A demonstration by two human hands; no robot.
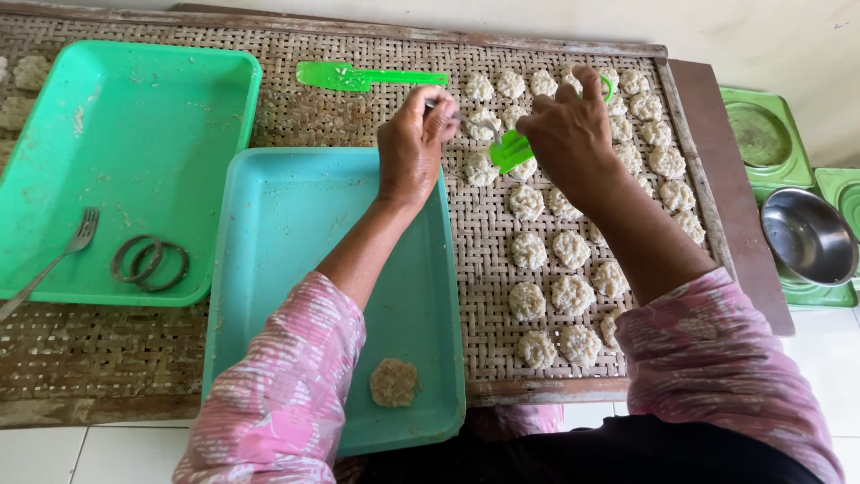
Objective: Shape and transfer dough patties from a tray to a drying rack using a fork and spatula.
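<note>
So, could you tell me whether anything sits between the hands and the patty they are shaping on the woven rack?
Nothing visible does: the left hand and right hand are already at the patty, holding a fork and green spatula.

Person, seen from the head camera. Both arms are clothed in pink sleeves with a white mottled, streaky print (pattern irregular, no clear motif). Sleeves end at about mid-forearm, leaving forearms, wrists, left hand (pixel 414 143) and right hand (pixel 569 134) bare. No rings, bracelets or gloves are visible on either hand. A dark, plain garment covers the lap at the lower frame edge; its type cannot be determined.
</note>
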